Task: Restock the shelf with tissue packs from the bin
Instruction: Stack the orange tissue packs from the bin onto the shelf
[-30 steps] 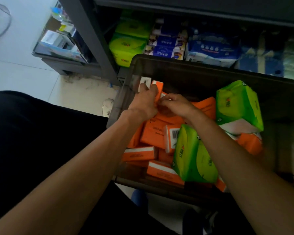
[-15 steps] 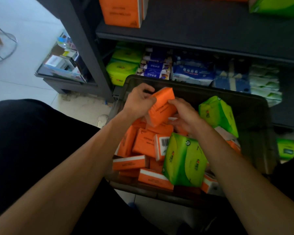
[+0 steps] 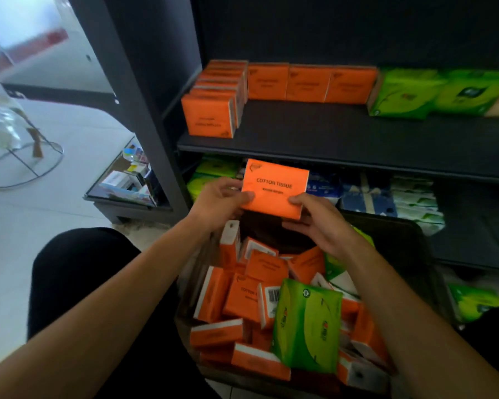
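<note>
Orange tissue pack (image 3: 274,189) between both hands, above the bin (image 3: 415,240)

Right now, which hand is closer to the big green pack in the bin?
Right. The right hand pinches the orange pack above the green pack; the left hand grips it farther left.

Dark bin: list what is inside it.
Loose orange cotton tissue packs piled at all angles, a large green tissue pack lying on top, another green pack partly hidden by the right forearm. Lower layers and the bin floor are covered.
</note>
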`<action>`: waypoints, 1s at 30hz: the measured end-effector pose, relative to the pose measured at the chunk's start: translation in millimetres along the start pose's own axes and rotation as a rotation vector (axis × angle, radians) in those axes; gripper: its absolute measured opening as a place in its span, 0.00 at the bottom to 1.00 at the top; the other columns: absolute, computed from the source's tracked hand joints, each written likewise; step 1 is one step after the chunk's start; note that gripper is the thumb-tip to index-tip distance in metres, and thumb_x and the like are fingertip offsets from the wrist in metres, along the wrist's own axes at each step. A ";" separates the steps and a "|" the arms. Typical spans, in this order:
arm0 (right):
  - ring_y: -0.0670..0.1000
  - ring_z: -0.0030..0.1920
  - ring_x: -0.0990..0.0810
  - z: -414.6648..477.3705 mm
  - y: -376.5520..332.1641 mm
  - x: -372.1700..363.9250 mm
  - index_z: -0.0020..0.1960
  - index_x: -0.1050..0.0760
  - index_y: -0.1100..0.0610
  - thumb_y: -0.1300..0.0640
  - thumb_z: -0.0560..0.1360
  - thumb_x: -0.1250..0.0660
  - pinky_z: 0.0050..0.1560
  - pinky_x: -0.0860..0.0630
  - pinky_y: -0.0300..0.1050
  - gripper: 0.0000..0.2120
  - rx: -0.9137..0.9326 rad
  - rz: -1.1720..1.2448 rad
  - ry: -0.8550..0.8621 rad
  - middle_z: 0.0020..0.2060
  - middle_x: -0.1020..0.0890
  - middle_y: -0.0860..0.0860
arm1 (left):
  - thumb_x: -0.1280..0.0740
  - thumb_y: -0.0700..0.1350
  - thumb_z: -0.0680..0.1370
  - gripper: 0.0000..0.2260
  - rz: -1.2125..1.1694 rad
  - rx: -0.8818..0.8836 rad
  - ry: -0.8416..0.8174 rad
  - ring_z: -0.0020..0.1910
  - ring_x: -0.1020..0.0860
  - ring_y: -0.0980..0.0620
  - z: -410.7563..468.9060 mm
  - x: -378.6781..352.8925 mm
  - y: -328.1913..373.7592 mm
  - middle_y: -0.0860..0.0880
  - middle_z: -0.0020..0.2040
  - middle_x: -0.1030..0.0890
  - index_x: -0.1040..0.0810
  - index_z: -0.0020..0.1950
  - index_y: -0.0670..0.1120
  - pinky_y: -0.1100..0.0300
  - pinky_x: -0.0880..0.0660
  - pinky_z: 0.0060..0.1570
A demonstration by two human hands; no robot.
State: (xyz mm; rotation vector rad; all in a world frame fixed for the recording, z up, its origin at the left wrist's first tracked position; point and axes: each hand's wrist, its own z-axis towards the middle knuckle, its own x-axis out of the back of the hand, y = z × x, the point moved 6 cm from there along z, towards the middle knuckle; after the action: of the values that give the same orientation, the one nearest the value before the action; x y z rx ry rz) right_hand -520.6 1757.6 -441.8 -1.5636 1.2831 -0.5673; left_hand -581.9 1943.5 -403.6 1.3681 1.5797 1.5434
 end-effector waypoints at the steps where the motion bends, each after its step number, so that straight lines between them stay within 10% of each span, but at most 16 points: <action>1: 0.56 0.59 0.22 2.9 -5.5 -4.3 0.56 0.23 0.58 0.57 0.76 0.33 0.50 0.20 0.49 0.10 0.018 -0.066 0.003 0.57 0.21 0.57 | 0.28 0.43 0.74 0.14 0.042 -0.037 0.020 0.40 0.22 0.51 1.1 8.2 9.7 0.44 0.47 0.20 0.24 0.59 0.42 0.63 0.26 0.34; 17: 0.51 0.48 0.19 66.4 -78.8 -115.7 0.61 0.26 0.59 0.53 0.74 0.29 0.53 0.20 0.50 0.18 0.397 -0.401 0.111 0.48 0.19 0.51 | 0.33 0.42 0.77 0.07 -0.023 -0.141 0.275 0.41 0.22 0.52 65.3 110.4 33.3 0.50 0.43 0.20 0.24 0.55 0.46 0.60 0.26 0.41; 30: 0.39 0.42 0.24 127.8 -96.9 -142.5 0.60 0.26 0.57 0.59 0.74 0.30 0.36 0.32 0.21 0.15 0.642 -0.630 0.286 0.48 0.22 0.47 | 0.38 0.37 0.72 0.24 0.498 -0.470 0.230 0.52 0.27 0.42 110.2 103.0 31.0 0.44 0.55 0.31 0.35 0.69 0.43 0.48 0.28 0.52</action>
State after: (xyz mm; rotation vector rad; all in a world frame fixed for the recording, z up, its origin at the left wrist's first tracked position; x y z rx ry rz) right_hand -417.6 1933.2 -374.0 -1.3308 0.6584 -1.4817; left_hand -509.5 2074.9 -369.1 1.4009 0.9216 2.2608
